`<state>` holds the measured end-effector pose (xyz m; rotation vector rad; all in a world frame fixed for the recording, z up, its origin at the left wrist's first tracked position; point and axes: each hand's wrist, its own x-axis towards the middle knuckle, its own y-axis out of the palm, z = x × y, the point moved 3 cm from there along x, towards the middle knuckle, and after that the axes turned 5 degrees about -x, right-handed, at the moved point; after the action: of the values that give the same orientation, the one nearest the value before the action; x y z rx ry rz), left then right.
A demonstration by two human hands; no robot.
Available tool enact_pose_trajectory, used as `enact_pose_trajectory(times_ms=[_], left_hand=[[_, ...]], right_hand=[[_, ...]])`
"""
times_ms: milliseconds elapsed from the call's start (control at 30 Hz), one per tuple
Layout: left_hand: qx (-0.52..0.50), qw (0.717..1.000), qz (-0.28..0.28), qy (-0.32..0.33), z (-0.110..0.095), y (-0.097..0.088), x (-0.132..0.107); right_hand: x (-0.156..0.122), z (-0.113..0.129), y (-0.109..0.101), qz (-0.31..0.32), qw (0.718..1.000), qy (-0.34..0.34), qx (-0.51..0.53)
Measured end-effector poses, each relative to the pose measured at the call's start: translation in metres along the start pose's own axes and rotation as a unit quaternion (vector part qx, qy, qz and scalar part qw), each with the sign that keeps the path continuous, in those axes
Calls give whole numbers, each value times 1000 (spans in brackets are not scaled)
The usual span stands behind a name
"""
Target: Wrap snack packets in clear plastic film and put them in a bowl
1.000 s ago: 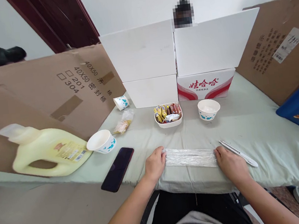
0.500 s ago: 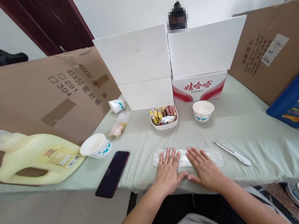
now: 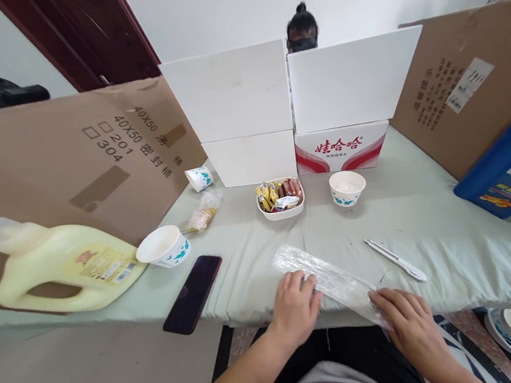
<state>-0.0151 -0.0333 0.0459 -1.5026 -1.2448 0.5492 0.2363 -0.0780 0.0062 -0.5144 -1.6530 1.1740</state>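
A flattened strip of clear plastic wrap (image 3: 334, 281) slants from the tabletop down to the front edge, between my two hands. My left hand (image 3: 296, 302) has its fingers curled over the strip's near side, around its middle. At the strip's lower right end, my right hand (image 3: 406, 322) pinches it with thumb and fingers, and that end reaches past the table edge. A white utility knife (image 3: 395, 260) lies to the right. On the left lies a dark phone (image 3: 192, 295).
A dish of wrapped snacks (image 3: 280, 199) and a paper bowl (image 3: 348, 188) stand behind. Left are another bowl (image 3: 163, 247), a tipped cup (image 3: 199, 178), a plastic bag (image 3: 203, 211) and a yellow jug (image 3: 65, 265). A blue bottle (image 3: 506, 169) leans right. White panels (image 3: 235, 95) screen a person.
My flat, spread hands have lifted and curled onto the plastic wrap. The strip has swung from level to slanting, its right end pulled toward me over the table edge.
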Motion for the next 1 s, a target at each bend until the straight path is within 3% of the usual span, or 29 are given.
enact_pose_trajectory(times_ms=[100, 200, 300, 433, 500, 600, 700, 800, 1000], left_hand=[[-58, 994, 21, 87, -18, 10, -1], [-87, 985, 31, 148, -19, 17, -4], [-101, 975, 56, 191, -14, 20, -9], [-102, 968, 83, 215, -11, 19, -12], [-108, 966, 90, 215, -11, 18, -11], [-135, 964, 91, 212, -9, 19, -10], [-161, 963, 81, 202, -7, 21, -10], [-173, 965, 74, 185, -4, 22, -9], [-177, 966, 66, 178, -4, 22, -8]], right_hand=[[-9, -1, -17, -29, 998, 0, 48], [-8, -1, -36, -19, 994, -35, 105], [8, -3, -53, 44, 977, -47, 204], [58, -8, -59, 148, 925, 39, 347], [93, -9, -49, 191, 893, 87, 398], [144, -4, -18, 234, 849, 118, 459], [178, 5, 21, 248, 866, 144, 409], [188, 18, 51, 229, 894, 152, 355], [175, 39, 62, 180, 939, 157, 249]])
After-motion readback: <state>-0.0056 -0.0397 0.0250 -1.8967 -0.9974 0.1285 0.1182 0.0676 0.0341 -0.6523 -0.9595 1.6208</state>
